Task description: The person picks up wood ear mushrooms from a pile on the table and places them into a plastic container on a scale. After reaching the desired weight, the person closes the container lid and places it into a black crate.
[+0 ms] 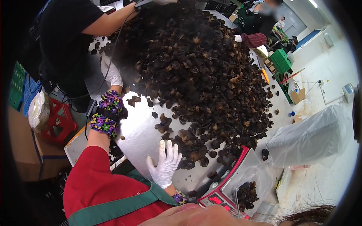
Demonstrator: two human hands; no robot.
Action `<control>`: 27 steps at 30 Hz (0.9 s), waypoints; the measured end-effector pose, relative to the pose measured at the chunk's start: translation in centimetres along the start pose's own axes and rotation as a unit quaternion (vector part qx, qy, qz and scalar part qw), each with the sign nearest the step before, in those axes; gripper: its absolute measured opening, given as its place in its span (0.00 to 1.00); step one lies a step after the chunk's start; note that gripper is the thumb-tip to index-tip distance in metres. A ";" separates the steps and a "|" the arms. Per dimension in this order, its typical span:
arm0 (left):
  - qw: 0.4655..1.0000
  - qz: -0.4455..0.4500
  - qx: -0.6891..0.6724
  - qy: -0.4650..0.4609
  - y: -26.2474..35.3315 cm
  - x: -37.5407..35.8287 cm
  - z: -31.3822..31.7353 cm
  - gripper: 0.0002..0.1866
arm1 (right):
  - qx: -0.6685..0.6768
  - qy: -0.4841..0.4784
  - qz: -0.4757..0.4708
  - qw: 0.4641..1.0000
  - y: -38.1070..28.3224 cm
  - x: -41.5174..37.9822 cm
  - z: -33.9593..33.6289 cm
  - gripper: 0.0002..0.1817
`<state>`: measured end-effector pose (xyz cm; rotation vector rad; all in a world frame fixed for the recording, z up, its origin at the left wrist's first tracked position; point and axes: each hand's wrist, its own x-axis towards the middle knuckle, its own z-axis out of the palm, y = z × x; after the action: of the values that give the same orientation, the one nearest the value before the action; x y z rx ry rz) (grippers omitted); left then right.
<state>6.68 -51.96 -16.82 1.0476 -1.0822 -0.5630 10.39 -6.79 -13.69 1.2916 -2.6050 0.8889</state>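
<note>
A large heap of dark wood ear mushrooms (196, 67) covers much of the shiny metal table (139, 124). My left hand (111, 73), in a white glove, reaches to the heap's left edge with its fingers stretched out. My right hand (164, 165), also gloved, is spread with fingers apart over the near part of the table, just short of loose mushroom pieces (190, 145). Nothing shows in its grasp. Beside it, to the right, stands a red digital scale (220, 199) with lit digits. A clear plastic container (260, 177) on the scale holds some mushrooms.
A co-worker in black (68, 45) stands at the left of the table, another person (260, 22) at the far right. An orange-handled tool (265, 76) lies by the heap. A plastic-lined bin (309, 135) stands right; a red stool (60, 120) and cardboard box (26, 147) left.
</note>
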 end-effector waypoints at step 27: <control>0.986 0.100 0.130 -0.009 3.7 0.5 -2.9 0.21 | -0.094 0.077 -0.058 0.991 0.0 -5.4 -5.6 0.33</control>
<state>9.09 -49.60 -13.57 1.1431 -1.2835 -0.2735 12.87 0.01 -10.86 1.2548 -2.4027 0.6767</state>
